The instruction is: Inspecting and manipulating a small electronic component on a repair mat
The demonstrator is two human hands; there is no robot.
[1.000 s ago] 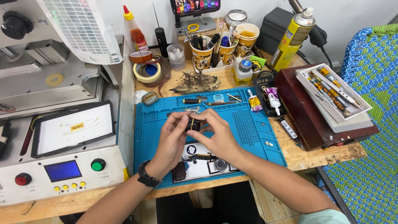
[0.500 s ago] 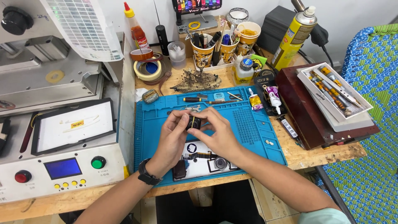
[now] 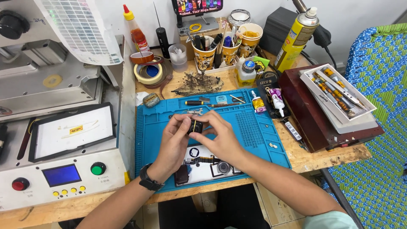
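Fingers of the left hand [image 3: 174, 142] and right hand [image 3: 218, 138] pinched a small black part [image 3: 195, 126] between them, upright above the blue mat [image 3: 254, 127], long axis roughly vertical.

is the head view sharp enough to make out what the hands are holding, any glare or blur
Head view: evenly lit, soft shadows, no motion blur. The left hand and right hand pinch a small black part that is sharp but too small to identify. Mild glare shows on the white tray; the bench edges bow slightly from the wide lens.
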